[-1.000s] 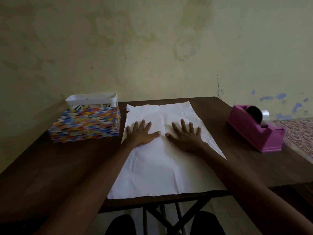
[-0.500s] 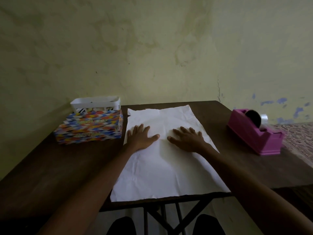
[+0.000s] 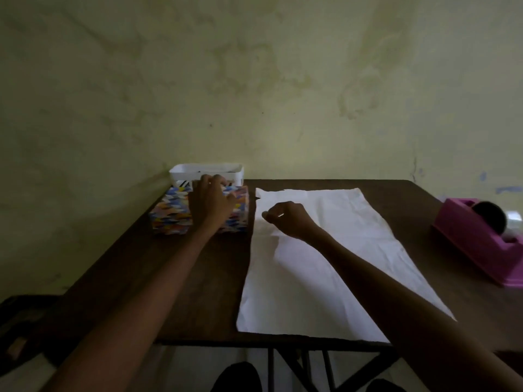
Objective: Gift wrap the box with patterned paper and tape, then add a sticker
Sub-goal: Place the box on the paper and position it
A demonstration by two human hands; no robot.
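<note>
While the left hand (image 3: 210, 203) lies on the patterned box (image 3: 169, 213) at the far left of the bench (image 3: 198, 278), fingers curled over its far edge and apparently gripping it, the right hand (image 3: 287, 219) hangs over the white paper (image 3: 353, 222) (plain side up) just right of the box, fingers curled in on nothing. A white basket (image 3: 206, 169) stands behind the box; a pink tape dispenser (image 3: 467, 241) sits far right.

No writing, label, brand or number can be read; the patterned box (image 3: 169, 213) under the left hand (image 3: 210, 206) shows only coloured shapes.
</note>
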